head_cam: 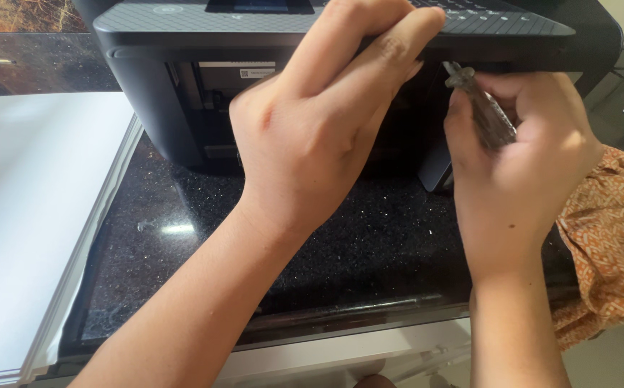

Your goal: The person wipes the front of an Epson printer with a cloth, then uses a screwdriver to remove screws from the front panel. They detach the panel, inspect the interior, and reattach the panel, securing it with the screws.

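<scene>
1. My right hand (520, 165) is closed around a slim, dark, translucent screwdriver handle (486, 109), held just below the front lip of the black plastic printer (154, 86).
2. My left hand (319, 122) lies open, fingers spread on that lip, holding nothing.
3. The printer sits on a speckled black stone counter (369, 237).
4. A white sheet (24, 215) lies to the left, an orange patterned cloth (613, 237) to the right.

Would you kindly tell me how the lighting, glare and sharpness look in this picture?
Head view: strong light from the left washes out the white sheet; a glare spot sits on the black counter; the printer opening lies in deep shadow; the left hand is sharp and brightly lit; the right hand and its screwdriver look slightly blurred.
</scene>
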